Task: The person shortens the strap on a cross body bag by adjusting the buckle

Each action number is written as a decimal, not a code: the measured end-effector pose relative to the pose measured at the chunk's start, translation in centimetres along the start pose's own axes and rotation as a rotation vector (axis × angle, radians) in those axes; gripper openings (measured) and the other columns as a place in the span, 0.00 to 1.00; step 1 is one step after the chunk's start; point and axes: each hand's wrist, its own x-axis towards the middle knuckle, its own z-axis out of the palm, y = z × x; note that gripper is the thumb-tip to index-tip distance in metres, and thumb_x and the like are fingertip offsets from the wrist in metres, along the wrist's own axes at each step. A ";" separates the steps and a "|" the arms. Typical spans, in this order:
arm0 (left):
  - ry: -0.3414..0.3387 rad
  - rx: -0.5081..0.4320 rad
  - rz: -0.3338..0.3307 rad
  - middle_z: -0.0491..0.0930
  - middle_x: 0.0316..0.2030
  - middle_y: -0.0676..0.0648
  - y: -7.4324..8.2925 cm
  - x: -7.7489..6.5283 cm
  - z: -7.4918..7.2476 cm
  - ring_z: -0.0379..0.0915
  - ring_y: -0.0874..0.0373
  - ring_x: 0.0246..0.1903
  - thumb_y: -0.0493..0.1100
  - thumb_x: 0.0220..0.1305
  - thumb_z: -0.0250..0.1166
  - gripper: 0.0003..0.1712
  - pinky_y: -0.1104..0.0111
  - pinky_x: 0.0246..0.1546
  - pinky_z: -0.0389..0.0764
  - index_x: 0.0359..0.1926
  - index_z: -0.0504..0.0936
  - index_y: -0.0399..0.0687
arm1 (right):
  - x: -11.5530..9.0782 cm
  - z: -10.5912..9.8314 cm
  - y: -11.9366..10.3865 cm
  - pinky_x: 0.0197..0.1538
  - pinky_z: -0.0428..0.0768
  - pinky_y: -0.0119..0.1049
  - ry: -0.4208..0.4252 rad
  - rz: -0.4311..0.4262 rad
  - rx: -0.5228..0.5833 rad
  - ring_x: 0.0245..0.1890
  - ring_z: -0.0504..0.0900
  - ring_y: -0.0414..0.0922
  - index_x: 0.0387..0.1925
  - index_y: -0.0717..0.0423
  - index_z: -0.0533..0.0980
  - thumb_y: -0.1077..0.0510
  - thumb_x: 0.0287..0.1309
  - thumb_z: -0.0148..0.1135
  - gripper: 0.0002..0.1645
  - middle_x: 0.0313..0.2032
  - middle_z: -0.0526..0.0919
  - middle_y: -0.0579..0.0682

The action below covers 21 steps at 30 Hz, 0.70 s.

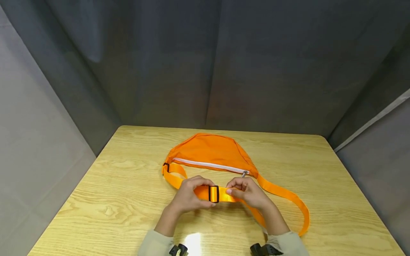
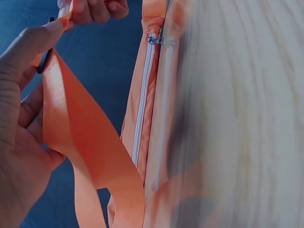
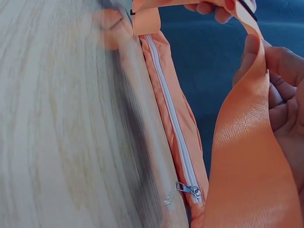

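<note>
Fingers [image 1: 201,181] of left hand [image 1: 188,197] and right hand [image 1: 251,194] hold a glossy, black-buckled orange strap [image 1: 226,196].

well left of the half-moon orange fabric bag [image 1: 211,151], pale wooden tabletop [image 1: 118,185] allows passage; rightward, a flat orange webbing strap [image 1: 283,192] obstructs.

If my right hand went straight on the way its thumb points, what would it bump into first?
Likely the black buckle, ahead along the orange strap and held by the left hand, though exact depth is hard to judge.
</note>
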 end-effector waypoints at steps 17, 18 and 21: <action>-0.028 0.052 0.021 0.80 0.35 0.56 0.3 0.5 0.7 0.75 0.63 0.36 0.40 0.32 0.81 0.28 0.68 0.40 0.76 0.41 0.82 0.47 | 0.1 0.2 -0.2 0.28 0.77 0.35 0.042 0.080 -0.055 0.22 0.75 0.41 0.35 0.70 0.76 0.63 0.58 0.61 0.10 0.24 0.79 0.55; -0.032 0.047 0.010 0.79 0.35 0.56 0.3 0.4 0.6 0.75 0.63 0.35 0.39 0.31 0.81 0.28 0.68 0.40 0.76 0.41 0.82 0.47 | 0.0 0.1 -0.3 0.30 0.78 0.36 0.046 0.085 -0.068 0.24 0.76 0.42 0.36 0.69 0.76 0.63 0.58 0.62 0.10 0.25 0.80 0.56; -0.037 0.043 -0.011 0.79 0.35 0.56 0.4 0.3 0.4 0.75 0.62 0.35 0.39 0.31 0.81 0.29 0.68 0.38 0.76 0.41 0.82 0.47 | -0.3 -0.4 -0.4 0.32 0.79 0.37 0.035 0.090 -0.096 0.26 0.78 0.44 0.37 0.69 0.77 0.63 0.58 0.62 0.10 0.27 0.81 0.57</action>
